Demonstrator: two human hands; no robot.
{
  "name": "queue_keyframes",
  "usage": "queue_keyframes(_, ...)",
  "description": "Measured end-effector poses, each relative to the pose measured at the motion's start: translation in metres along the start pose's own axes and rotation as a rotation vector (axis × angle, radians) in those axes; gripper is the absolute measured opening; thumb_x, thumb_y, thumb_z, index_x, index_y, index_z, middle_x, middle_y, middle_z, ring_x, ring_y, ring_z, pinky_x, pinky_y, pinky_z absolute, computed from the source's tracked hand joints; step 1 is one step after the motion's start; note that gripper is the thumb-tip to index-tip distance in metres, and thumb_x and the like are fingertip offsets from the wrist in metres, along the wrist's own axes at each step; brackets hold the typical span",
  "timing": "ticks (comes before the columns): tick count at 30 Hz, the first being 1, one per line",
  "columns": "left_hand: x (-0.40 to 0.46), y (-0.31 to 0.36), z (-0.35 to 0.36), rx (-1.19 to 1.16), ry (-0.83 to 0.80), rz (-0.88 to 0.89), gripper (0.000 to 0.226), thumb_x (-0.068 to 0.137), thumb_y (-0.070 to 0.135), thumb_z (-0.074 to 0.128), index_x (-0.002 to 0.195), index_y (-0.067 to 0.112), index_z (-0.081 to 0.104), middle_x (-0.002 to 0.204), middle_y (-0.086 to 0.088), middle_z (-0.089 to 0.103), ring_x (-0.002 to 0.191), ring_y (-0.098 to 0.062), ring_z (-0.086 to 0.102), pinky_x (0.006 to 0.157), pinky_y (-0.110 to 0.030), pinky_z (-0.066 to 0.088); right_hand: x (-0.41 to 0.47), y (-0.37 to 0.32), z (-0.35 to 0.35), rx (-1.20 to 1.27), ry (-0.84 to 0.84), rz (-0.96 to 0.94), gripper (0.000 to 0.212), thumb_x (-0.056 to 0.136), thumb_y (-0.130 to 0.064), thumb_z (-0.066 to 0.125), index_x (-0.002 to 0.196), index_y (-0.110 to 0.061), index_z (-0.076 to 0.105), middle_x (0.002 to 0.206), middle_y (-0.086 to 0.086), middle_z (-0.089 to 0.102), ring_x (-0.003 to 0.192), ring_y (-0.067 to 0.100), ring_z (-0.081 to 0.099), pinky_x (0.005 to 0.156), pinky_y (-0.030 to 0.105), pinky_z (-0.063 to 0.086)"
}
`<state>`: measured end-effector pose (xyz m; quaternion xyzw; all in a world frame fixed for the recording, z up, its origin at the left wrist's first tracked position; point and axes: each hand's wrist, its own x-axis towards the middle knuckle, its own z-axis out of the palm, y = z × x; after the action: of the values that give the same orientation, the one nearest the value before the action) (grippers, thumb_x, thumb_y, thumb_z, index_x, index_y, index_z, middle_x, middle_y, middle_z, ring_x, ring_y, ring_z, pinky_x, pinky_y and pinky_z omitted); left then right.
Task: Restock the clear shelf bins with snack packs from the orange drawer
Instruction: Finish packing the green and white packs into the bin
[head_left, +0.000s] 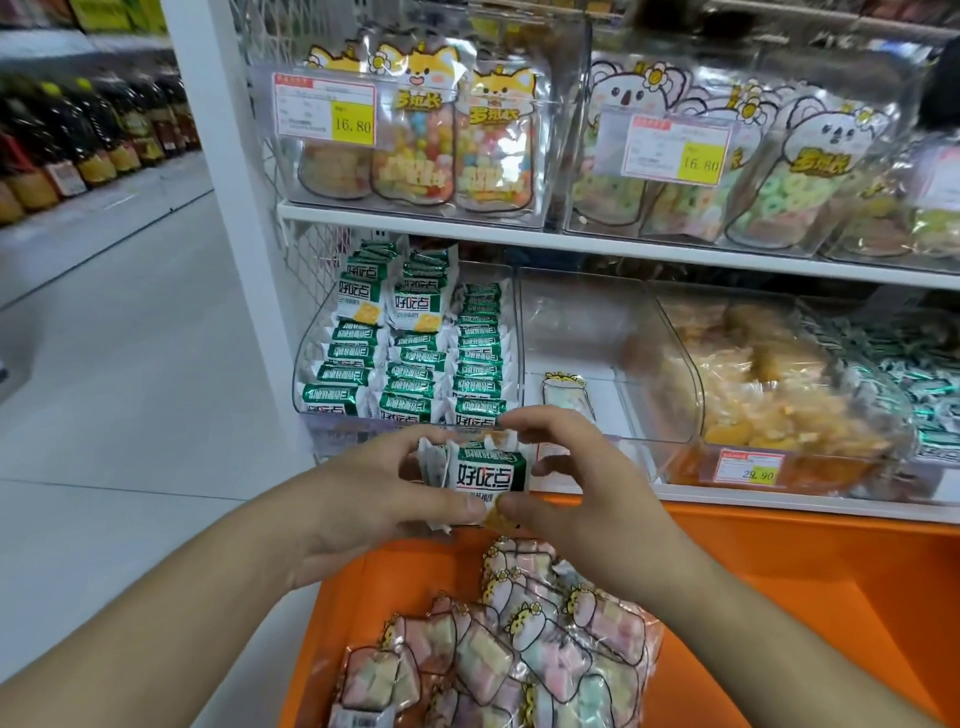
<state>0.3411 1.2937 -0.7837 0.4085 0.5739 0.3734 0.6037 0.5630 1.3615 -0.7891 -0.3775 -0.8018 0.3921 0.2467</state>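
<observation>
- Both hands hold a small stack of green-and-white snack packs (480, 470) above the orange drawer (779, 571), just below the clear bin (311, 374).
- Left hand (363, 499) fingers curl around the stack's left side, thumb beneath.
- Right hand (576, 483) pinches its right edge, fingertips on top.

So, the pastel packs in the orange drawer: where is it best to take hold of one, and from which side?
Probably by the printed top edge of a pastel pack on top of the heap, coming from above. The packs lie flat and overlapping in the drawer, so their sides are buried; the flat header should pinch more easily than the puffy body. Both hands, left and right, hold green packs.
</observation>
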Motion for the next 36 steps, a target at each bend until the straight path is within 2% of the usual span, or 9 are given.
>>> queue_keyframes(2,-0.001,0.002,-0.002,0.066,0.026,0.031,0.072,0.077,0.009,0.091,0.137,0.032,0.059,0.119,-0.003,0.078,0.112,-0.022,0.074,0.101,-0.045,0.058,0.002,0.0,-0.002,0.048,-0.05,0.083,0.068,0.088,-0.03,0.085,0.14,-0.051,0.047,0.138,-0.029,0.047,0.126,0.001,0.052,0.096,0.024,0.052)
queue_keyframes(6,-0.002,0.002,-0.003,0.16,0.038,0.067,0.083,0.074,0.011,0.095,0.139,0.042,0.054,0.122,0.001,0.076,0.111,-0.018,0.074,0.103,-0.043,0.056,0.005,0.001,-0.005,0.106,-0.164,0.103,0.076,0.082,-0.031,0.09,0.144,-0.047,0.048,0.133,-0.028,0.056,0.125,0.005,0.06,0.106,0.04,0.053)
queue_keyframes(11,-0.006,0.006,-0.003,0.211,-0.016,0.112,0.075,0.074,0.005,0.092,0.135,0.036,0.06,0.123,0.007,0.075,0.115,-0.011,0.071,0.098,-0.035,0.059,0.005,-0.007,-0.008,0.048,-0.233,0.076,0.089,0.078,-0.026,0.094,0.146,-0.05,0.041,0.119,-0.044,0.054,0.117,-0.009,0.06,0.094,0.018,0.054)
queue_keyframes(17,0.0,0.006,-0.007,0.226,0.029,0.12,0.063,0.075,0.005,0.092,0.128,0.026,0.066,0.119,0.003,0.077,0.113,-0.013,0.072,0.103,-0.042,0.057,0.01,-0.009,-0.007,-0.017,-0.181,0.03,0.079,0.078,-0.031,0.094,0.137,-0.051,0.045,0.122,-0.016,0.059,0.106,0.008,0.067,0.088,0.032,0.061)
queue_keyframes(23,0.01,0.007,-0.015,0.172,0.038,0.186,0.066,0.074,0.008,0.094,0.132,0.023,0.067,0.125,0.001,0.075,0.119,-0.017,0.07,0.107,-0.044,0.053,0.024,-0.004,-0.007,0.019,-0.104,0.001,0.071,0.076,-0.032,0.094,0.131,-0.044,0.051,0.118,-0.008,0.063,0.106,0.015,0.066,0.087,0.037,0.059)
queue_keyframes(26,0.018,0.018,-0.018,0.171,0.104,0.225,0.067,0.079,0.012,0.091,0.137,0.028,0.061,0.125,0.009,0.074,0.115,-0.009,0.07,0.101,-0.036,0.058,0.046,-0.007,-0.011,0.084,-0.045,-0.008,0.07,0.076,-0.024,0.095,0.129,-0.039,0.052,0.112,-0.013,0.066,0.098,0.006,0.068,0.081,0.028,0.058)
queue_keyframes(30,0.045,0.032,-0.035,0.573,0.373,0.328,0.076,0.085,0.04,0.084,0.149,0.038,0.043,0.14,0.018,0.054,0.125,-0.002,0.057,0.105,-0.035,0.054,0.1,-0.005,-0.021,0.042,0.05,-0.004,0.074,0.078,-0.016,0.093,0.136,-0.034,0.05,0.109,-0.017,0.065,0.092,-0.008,0.067,0.073,0.011,0.052)
queue_keyframes(32,0.063,0.037,-0.047,0.883,0.533,0.414,0.072,0.094,0.041,0.072,0.156,0.036,0.035,0.154,0.018,0.039,0.141,-0.005,0.041,0.12,-0.037,0.039,0.134,-0.001,-0.027,-0.009,0.115,0.004,0.068,0.079,-0.02,0.092,0.133,-0.03,0.051,0.11,-0.017,0.063,0.091,-0.006,0.067,0.066,0.004,0.047)
queue_keyframes(36,0.097,0.044,-0.07,1.109,0.623,0.45,0.067,0.103,0.045,0.056,0.162,0.03,0.028,0.168,0.012,0.024,0.155,-0.011,0.019,0.128,-0.037,0.018,0.202,0.011,-0.039,-0.093,0.143,0.081,0.053,0.084,-0.028,0.089,0.119,-0.023,0.048,0.106,-0.012,0.058,0.08,-0.007,0.053,0.059,-0.003,0.039)
